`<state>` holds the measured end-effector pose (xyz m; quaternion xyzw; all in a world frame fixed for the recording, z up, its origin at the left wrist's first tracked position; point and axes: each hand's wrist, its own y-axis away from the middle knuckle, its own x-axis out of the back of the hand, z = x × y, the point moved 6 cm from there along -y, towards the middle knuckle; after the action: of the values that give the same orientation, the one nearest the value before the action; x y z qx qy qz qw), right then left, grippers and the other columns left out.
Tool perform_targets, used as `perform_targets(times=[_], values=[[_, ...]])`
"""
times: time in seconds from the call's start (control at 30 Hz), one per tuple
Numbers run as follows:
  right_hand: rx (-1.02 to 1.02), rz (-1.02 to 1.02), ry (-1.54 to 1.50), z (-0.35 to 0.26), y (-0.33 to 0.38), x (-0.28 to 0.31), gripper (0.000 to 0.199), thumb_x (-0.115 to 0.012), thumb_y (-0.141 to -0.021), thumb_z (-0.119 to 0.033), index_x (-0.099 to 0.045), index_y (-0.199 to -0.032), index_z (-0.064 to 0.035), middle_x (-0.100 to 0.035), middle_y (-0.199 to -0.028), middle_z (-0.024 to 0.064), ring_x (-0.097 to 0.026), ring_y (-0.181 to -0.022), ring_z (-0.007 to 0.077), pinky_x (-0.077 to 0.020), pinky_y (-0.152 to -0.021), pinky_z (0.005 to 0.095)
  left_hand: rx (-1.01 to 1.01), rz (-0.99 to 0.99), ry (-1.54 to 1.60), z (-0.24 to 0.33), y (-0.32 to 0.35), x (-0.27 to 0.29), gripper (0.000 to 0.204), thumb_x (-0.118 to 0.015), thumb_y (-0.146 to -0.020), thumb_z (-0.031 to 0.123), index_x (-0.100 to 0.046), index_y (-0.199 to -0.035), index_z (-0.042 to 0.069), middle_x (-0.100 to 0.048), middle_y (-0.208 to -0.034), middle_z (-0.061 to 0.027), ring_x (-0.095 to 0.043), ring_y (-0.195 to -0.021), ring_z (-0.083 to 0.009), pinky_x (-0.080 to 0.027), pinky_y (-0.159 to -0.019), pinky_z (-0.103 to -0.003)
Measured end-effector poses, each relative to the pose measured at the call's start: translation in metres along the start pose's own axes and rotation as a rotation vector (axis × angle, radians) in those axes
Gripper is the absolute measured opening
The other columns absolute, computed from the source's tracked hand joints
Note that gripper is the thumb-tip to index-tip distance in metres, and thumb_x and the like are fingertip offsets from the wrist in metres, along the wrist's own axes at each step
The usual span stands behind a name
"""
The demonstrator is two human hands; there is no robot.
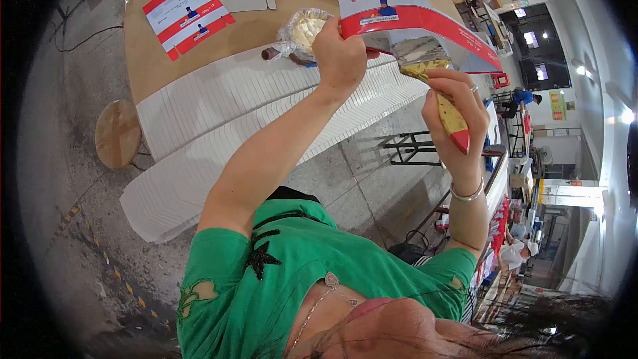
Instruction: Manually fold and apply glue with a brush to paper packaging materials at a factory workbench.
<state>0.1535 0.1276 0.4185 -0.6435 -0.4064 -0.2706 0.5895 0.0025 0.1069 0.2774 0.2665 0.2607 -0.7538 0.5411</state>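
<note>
Both hands (pixel 340 60) (pixel 458 110) curled in grips, arms (pixel 269 143) reaching forward

Room above white sheets (pixel 226 113); held card (pixel 399 13) blocks beyond.

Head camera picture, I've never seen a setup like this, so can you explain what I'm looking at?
There's no robot here, just a person's two bare hands. This single picture comes from a wide fisheye camera on the person's head, looking down, so straight edges bend toward the rim. The left hand grips a red-and-white printed sheet. The right hand holds a wide brush with a yellow, red-tipped handle. On the brown surface lie more printed pieces, overlapping white sheets and a plastic-wrapped container.
</note>
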Motion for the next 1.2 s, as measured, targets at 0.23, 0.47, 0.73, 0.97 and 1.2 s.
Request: perform_targets(times=[0.23,0.47,0.73,0.97,1.2], values=[[0.010,0.013,0.036,-0.004,0.004,0.005,0.015,-0.062,-0.072,0.004,-0.059,-0.086,0.0002,-0.062,-0.091,0.0127,-0.061,-0.080,0.0254,-0.0472,-0.074,0.0306,0.050,-0.013,0.107,-0.009,0.001,0.000,0.026,-0.041,-0.075,-0.006,-0.054,-0.096,-0.011,-0.062,-0.088,-0.0173,-0.065,-0.069,-0.0225,-0.058,-0.054,-0.029],[-0.122,0.169,-0.063,-0.017,0.030,0.048,0.012,-0.062,-0.073,0.000,-0.060,-0.085,0.0029,-0.063,-0.092,0.0147,-0.061,-0.079,0.0209,-0.0480,-0.073,0.0283,0.174,0.022,0.025,-0.023,-0.008,0.019,0.027,-0.042,-0.080,-0.004,-0.050,-0.104,-0.014,-0.060,-0.095,-0.0222,-0.066,-0.073,-0.0301,-0.060,-0.060,-0.033],[-0.358,0.138,-0.524,0.025,0.079,0.044,0.035,-0.060,-0.076,-0.004,-0.054,-0.110,0.0026,-0.063,-0.083,0.0120,-0.056,-0.066,0.0126,-0.0434,-0.059,0.0204,0.233,0.052,0.061,-0.027,-0.006,0.032,0.025,-0.039,-0.082,-0.002,-0.056,-0.097,-0.012,-0.059,-0.094,-0.0198,-0.065,-0.076,-0.0278,-0.060,-0.060,-0.034],[-0.604,-0.233,-0.416,0.071,0.076,-0.069,0.065,-0.058,-0.071,-0.004,-0.038,-0.134,-0.0050,-0.059,-0.063,0.0064,-0.058,-0.057,0.0172,-0.0443,-0.056,0.0267,0.290,-0.013,0.089,-0.043,0.014,0.020,0.027,-0.037,-0.090,0.004,-0.049,-0.112,-0.008,-0.057,-0.106,-0.0190,-0.062,-0.091,-0.0282,-0.057,-0.076,-0.037],[-0.448,-0.283,-0.154,0.071,0.062,-0.091,0.072,-0.058,-0.069,-0.013,-0.032,-0.136,-0.0062,-0.059,-0.063,0.0145,-0.059,-0.059,0.0335,-0.0465,-0.057,0.0386,0.229,0.008,0.153,-0.041,0.023,0.009,0.025,-0.037,-0.087,0.001,-0.051,-0.105,-0.009,-0.058,-0.100,-0.0180,-0.063,-0.087,-0.0262,-0.058,-0.070,-0.036]])
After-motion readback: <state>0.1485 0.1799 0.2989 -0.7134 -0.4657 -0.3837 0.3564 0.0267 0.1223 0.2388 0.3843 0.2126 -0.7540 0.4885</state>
